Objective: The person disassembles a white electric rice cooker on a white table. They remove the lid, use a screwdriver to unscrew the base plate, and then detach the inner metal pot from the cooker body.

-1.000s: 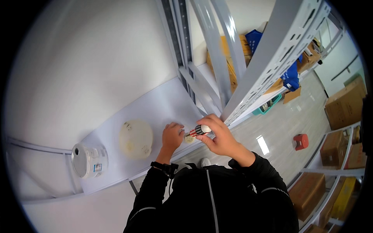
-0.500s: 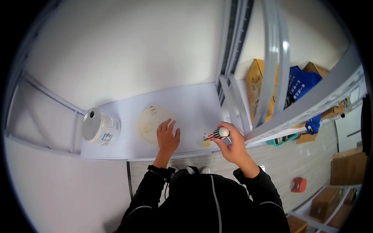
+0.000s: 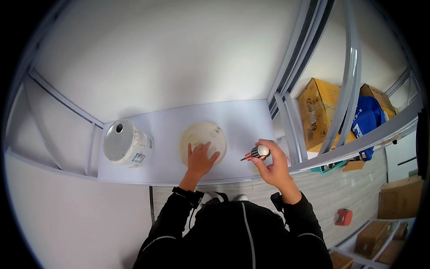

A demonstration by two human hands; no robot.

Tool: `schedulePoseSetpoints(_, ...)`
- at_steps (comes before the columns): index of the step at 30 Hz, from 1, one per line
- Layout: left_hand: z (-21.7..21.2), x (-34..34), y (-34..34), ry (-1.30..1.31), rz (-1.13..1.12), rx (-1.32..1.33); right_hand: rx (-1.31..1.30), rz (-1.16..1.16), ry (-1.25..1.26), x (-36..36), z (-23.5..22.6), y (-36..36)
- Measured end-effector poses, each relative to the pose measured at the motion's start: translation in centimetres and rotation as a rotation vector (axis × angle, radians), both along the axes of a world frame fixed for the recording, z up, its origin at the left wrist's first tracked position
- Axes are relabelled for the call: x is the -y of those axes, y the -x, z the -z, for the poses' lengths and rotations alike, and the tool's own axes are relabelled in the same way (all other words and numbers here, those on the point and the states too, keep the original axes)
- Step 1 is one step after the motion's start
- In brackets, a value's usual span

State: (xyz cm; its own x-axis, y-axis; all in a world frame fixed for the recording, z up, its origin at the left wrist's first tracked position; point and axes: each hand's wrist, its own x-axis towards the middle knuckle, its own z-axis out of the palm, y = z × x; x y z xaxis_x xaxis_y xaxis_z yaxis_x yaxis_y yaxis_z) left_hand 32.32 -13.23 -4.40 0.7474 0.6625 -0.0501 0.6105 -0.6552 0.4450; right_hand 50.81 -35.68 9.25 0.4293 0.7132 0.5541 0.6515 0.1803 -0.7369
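Note:
A round, cream, translucent disc [image 3: 214,138], like a lid, lies flat on the white shelf. My left hand [image 3: 200,160] rests over its near part, fingers spread, and covers some of it. To the right, my right hand [image 3: 274,163] holds a short screwdriver [image 3: 255,154] with a black, white and red patterned handle and a white rounded end. Its dark tip points left toward the disc, apart from it. Below the screwdriver, a small yellowish thing [image 3: 256,170] shows on the shelf, mostly hidden by my right hand.
A white bucket [image 3: 142,142] with a grey top and a dark round hole stands at the shelf's left end. Metal uprights [image 3: 293,54] rise at the right. Beyond are a yellow cardboard box [image 3: 313,116] and a blue bag [image 3: 369,114]. A red stool [image 3: 344,217] stands on the floor.
The view has shifted. My left hand has moved from the disc's right edge onto its near part. The disc's dark markings have turned from its top to its upper right. The screwdriver stays in my right hand.

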Motion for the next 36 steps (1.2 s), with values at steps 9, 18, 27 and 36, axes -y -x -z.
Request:
schedulePoseSetpoints(9,1.1,-3.3,2.9,-0.092,0.197,0.122,0.017,0.031,0.021,-4.7,-0.1,4.4)
schedulePoseSetpoints(18,2.1,-5.6,4.2,-0.032,0.369,0.229,0.022,0.082,0.084,-8.1,1.3,8.6)
schedulePoseSetpoints(27,1.9,-6.7,4.9,0.047,0.465,0.176,0.062,0.174,0.144,-9.3,1.7,11.4)
schedulePoseSetpoints(36,1.9,-6.7,5.9,0.034,0.480,0.108,0.048,0.222,0.243,-10.0,2.8,13.6)
